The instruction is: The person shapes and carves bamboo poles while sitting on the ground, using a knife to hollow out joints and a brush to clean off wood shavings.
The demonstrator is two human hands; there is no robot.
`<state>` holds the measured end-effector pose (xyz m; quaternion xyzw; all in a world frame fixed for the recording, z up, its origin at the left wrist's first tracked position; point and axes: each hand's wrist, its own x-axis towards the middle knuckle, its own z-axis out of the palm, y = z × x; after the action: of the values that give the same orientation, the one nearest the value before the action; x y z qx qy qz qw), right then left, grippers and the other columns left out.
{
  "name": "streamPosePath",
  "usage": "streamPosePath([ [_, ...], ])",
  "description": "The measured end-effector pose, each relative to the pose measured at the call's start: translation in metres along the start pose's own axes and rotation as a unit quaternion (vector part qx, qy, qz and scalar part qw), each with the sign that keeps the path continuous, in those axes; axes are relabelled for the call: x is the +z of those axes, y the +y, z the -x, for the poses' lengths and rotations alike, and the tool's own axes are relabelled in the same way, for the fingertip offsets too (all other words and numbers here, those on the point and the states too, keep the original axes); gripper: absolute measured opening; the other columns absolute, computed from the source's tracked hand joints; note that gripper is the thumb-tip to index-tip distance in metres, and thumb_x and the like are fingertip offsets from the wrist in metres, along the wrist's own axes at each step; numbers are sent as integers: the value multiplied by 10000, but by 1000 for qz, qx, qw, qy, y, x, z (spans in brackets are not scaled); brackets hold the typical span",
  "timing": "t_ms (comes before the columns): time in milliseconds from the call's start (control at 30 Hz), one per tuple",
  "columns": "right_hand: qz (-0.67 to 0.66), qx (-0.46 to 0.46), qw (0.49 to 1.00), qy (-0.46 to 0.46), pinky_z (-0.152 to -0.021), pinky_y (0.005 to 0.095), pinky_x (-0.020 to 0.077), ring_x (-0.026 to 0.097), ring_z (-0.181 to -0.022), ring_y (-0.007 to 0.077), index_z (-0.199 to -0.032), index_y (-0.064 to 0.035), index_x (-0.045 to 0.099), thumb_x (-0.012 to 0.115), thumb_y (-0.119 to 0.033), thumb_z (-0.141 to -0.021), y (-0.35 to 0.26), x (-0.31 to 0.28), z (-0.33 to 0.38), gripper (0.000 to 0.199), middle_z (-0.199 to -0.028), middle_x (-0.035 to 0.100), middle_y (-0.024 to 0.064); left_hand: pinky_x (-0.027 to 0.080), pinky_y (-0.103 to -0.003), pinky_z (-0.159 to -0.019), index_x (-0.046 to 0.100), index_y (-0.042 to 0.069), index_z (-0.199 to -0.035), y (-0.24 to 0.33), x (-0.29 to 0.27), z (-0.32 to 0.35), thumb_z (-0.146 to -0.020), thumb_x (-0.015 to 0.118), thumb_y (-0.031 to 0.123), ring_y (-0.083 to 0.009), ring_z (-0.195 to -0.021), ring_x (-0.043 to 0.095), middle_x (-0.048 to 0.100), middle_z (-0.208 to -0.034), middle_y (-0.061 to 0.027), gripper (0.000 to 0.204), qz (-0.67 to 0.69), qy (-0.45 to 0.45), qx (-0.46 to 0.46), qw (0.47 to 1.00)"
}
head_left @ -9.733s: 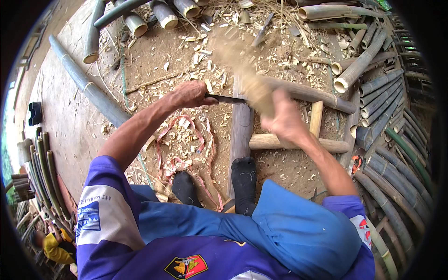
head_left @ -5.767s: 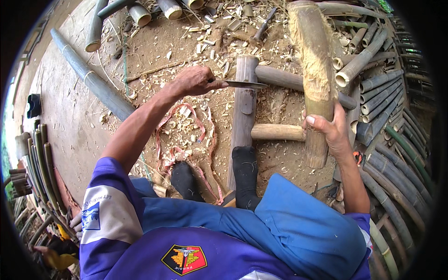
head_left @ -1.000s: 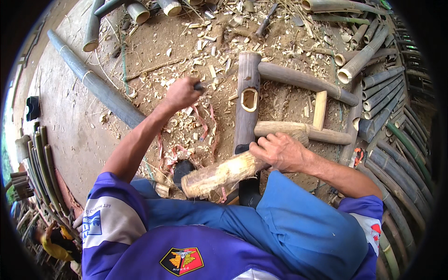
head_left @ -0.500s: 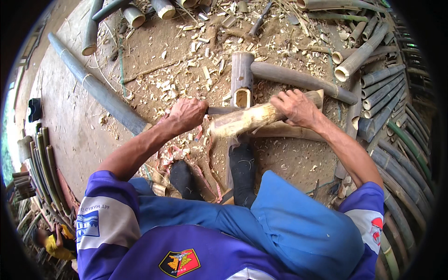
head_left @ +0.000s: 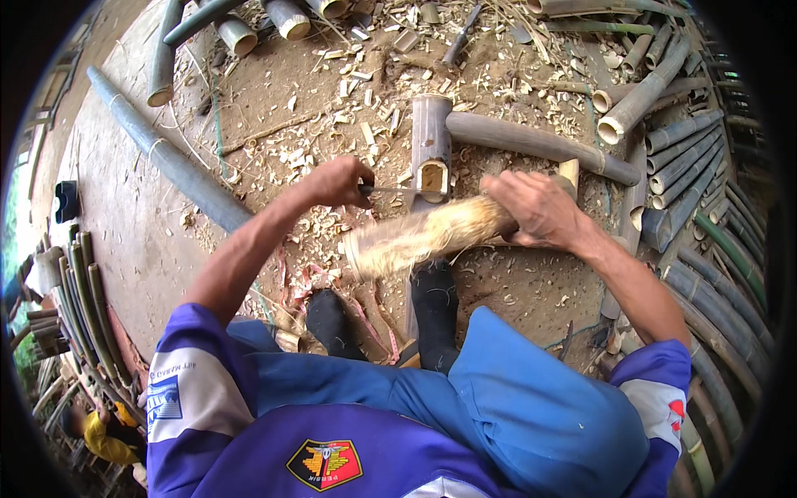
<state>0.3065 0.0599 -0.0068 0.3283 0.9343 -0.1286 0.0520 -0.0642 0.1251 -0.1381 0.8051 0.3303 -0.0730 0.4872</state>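
Observation:
My left hand (head_left: 342, 181) is closed round the handle of a chisel (head_left: 397, 191). Its thin blade points right, at the square hole cut in an upright-lying bamboo piece (head_left: 432, 133). In my right hand (head_left: 535, 209) is a thick wooden club (head_left: 419, 236), smeared by motion, its pale surface frayed and fibrous. The club slants down to the left, on the near side of the hole. Whether the blade tip touches the hole's edge, I cannot tell. A dark bamboo pole (head_left: 540, 145) runs off rightward from the holed piece.
My black-covered feet (head_left: 436, 311) rest below the club. Pale wood chips (head_left: 365, 133) litter the dirt. A long bamboo pole (head_left: 170, 166) lies at left. Stacked bamboo (head_left: 689, 158) lines the right side. A person in yellow (head_left: 108, 436) is at the lower left.
The club's free end has swung down and left, with more blur. My left hand has turned and risen slightly, and the chisel blade now shows narrower.

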Motion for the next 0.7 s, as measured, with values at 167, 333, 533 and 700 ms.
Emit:
streamPosePath([
  [167,-290,240,916,136,-818,411,611,686,-888,293,-1270,-27,436,808,-198,-733,-20,-29,9,675,-1048,623,158,514,-290,-478,739,47,-907,12,-41,-1,-862,781,387,-128,-530,609,676,-685,-13,346,203,70,-41,976],
  [333,-421,347,799,253,-907,337,500,619,-1015,204,-1346,10,461,764,-276,-785,-26,-40,9,699,-1151,620,127,308,-384,-401,735,83,-717,3,-49,1,-935,522,680,-156,-411,420,487,-468,-22,670,-95,110,3,989],
  [533,-424,350,803,231,-929,357,506,597,-1085,226,-1370,9,427,768,-287,-790,-40,-38,-6,735,-1229,572,168,314,-360,-377,700,92,-696,-24,-35,8,-947,528,642,-153,-396,398,466,-465,-20,629,-165,132,5,977],
  [700,-417,301,833,205,-994,510,530,613,-1139,340,-1432,-32,284,717,-182,-829,-69,-18,-34,757,-1280,561,245,332,-362,-379,674,91,-691,-16,-34,9,-922,529,675,-159,-403,417,477,-482,-21,644,-195,128,-45,971],
])
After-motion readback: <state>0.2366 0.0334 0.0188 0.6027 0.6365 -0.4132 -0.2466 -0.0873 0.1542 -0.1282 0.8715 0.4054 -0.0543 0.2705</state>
